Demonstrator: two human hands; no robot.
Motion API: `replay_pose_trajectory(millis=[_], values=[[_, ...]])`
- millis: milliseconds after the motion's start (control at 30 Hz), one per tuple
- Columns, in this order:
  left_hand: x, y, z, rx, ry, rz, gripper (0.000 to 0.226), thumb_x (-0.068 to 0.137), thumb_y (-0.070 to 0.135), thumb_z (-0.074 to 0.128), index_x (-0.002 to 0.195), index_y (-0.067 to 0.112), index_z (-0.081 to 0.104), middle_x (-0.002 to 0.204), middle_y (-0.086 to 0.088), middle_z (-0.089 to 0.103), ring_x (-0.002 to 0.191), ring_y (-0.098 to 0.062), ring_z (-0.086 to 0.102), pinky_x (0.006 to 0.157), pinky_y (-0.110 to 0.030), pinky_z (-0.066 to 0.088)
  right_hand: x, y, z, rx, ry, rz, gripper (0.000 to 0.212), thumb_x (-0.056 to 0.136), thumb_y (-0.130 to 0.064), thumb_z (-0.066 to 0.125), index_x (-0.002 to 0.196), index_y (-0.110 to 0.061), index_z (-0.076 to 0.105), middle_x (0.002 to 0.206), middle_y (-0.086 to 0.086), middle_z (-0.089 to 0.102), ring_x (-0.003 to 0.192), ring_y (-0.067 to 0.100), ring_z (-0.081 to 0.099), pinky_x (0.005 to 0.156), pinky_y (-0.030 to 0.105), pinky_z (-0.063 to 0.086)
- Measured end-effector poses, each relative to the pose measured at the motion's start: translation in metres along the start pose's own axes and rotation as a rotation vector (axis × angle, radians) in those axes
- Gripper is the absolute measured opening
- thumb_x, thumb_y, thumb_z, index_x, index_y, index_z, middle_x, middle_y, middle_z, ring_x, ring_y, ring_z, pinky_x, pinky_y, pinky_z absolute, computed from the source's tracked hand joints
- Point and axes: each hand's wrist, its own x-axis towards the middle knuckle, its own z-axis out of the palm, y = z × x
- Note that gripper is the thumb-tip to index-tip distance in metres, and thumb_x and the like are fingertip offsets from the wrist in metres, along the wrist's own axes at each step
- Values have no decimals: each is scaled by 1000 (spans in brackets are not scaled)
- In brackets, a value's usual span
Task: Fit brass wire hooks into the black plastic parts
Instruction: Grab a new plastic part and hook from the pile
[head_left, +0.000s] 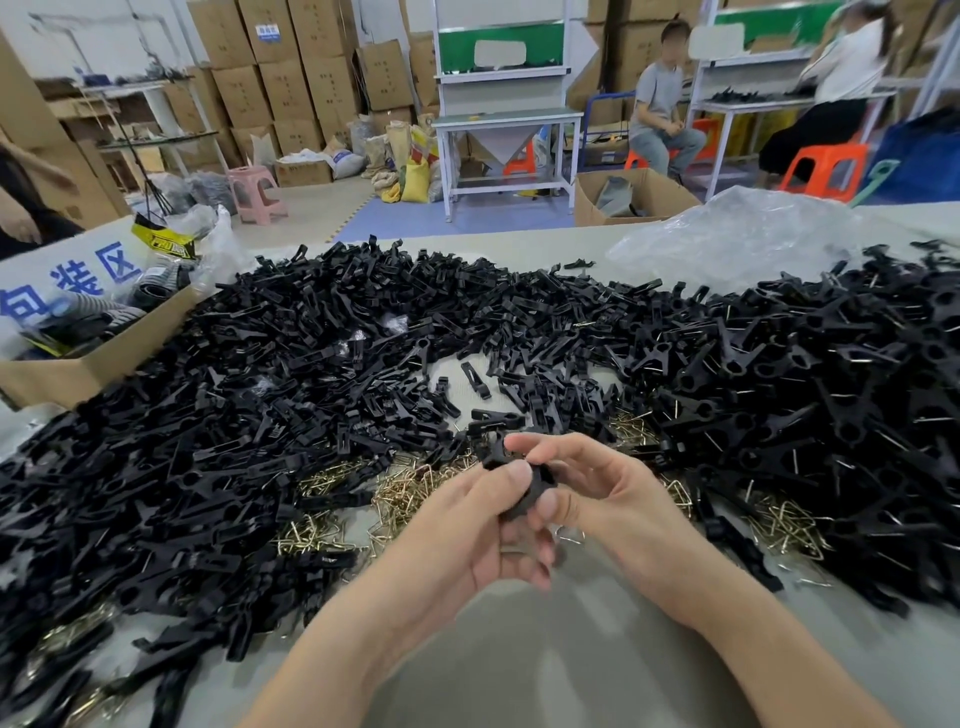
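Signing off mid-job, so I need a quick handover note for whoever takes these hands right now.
The left hand grips one black plastic part, thumb pressed on top. The right hand pinches the same part. Whether a hook is seated in it is hidden in the grip.
Loose brass wire hooks lie on the table just beyond the hands.
The left heap of parts shows no wire. The right heap shows wires and looks done.
Left to do: the big left heap.

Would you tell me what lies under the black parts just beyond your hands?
Brass wire hooks show beneath the black parts; how far they extend underneath is covered.
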Motion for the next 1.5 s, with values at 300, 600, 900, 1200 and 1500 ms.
replay_pose_trajectory(millis=[300,600,900,1200,1500], values=[[0,-12,2,119,-65,-67,48,82,58,63,98,12,66,62,2,35,48,-12,39,54,-31,50,-5,1,8,53,-82,102,36,84,-5,70,120,-2,65,117,8,71,76,20,74,61,31,60],[8,-25,-15,457,212,80,67,70,90,57,62,23,56,45,4,42,42,-16,43,60,-39,43,-7,-7,15,6,-171,68,41,90,-8,65,131,-8,62,90,23,70,74,27,71,80,42,61],[6,-23,-16,562,209,47,72,69,91,50,53,20,51,41,3,43,36,-14,39,57,-33,41,-7,-8,12,2,-187,66,37,89,-14,67,124,-25,70,108,12,76,93,27,73,84,25,57],[3,-20,-9,435,97,32,81,73,87,57,78,7,63,49,9,38,37,-10,36,51,-29,43,-5,-2,5,-115,-125,10,36,85,-15,71,121,-9,69,115,15,73,109,32,69,94,31,55],[-3,-8,0,398,77,171,55,86,73,50,102,24,71,68,-2,55,58,-19,51,69,-41,43,5,-37,-51,449,489,-287,45,75,-43,76,114,-21,67,120,8,74,94,16,74,77,25,60]])
